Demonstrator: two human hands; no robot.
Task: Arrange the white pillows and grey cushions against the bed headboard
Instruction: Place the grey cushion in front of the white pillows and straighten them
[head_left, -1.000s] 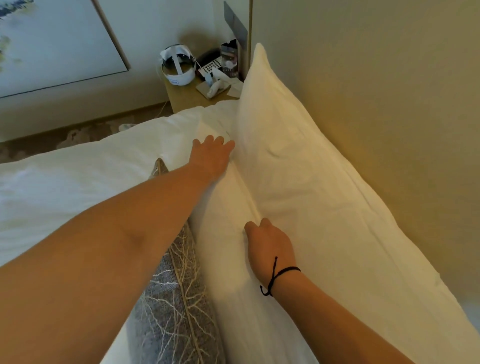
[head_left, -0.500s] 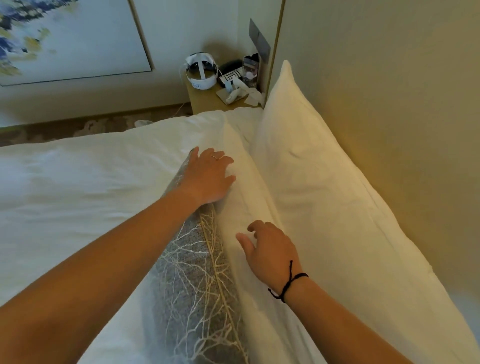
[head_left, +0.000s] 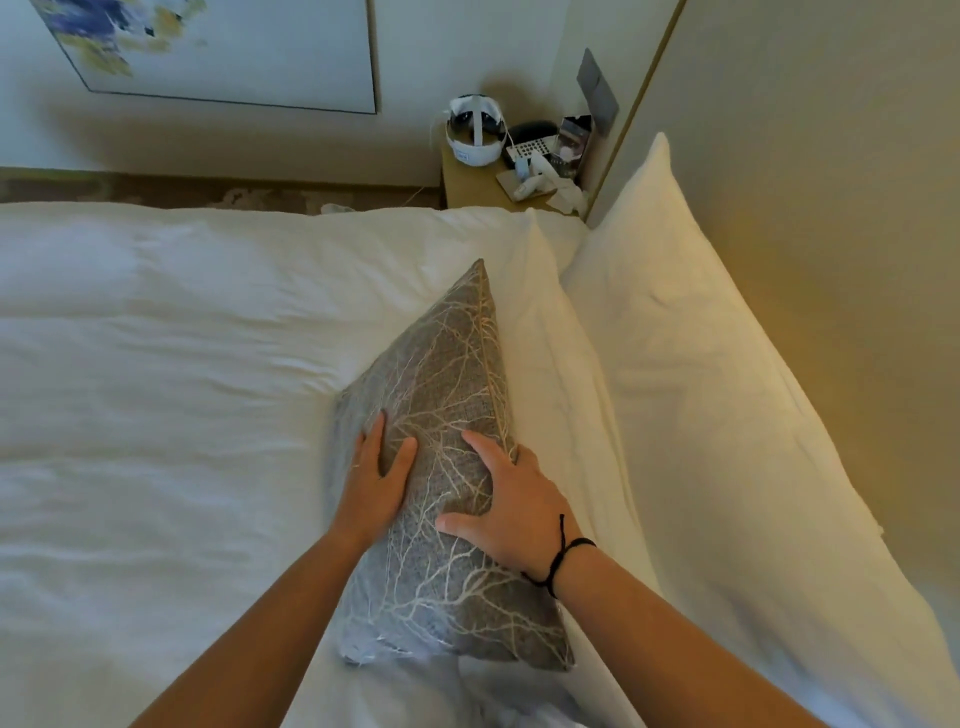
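Both hands press a grey cushion (head_left: 447, 467) upright against the front pillow (head_left: 550, 374), with a back pillow (head_left: 701, 364) leaning on the headboard (head_left: 831, 208) to the right. Done well, the step calls for an even push from both sides so the cushion stands straight and centred rather than slumping onto the bed (head_left: 156, 364). The left hand (head_left: 376, 480) lies flat on its near-left face, fingers loosely spread; the right hand (head_left: 511, 501) is splayed wide over the top edge, gripping nothing

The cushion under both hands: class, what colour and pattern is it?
Grey cushion with a pale branching, twig-like pattern; the head view shows it.
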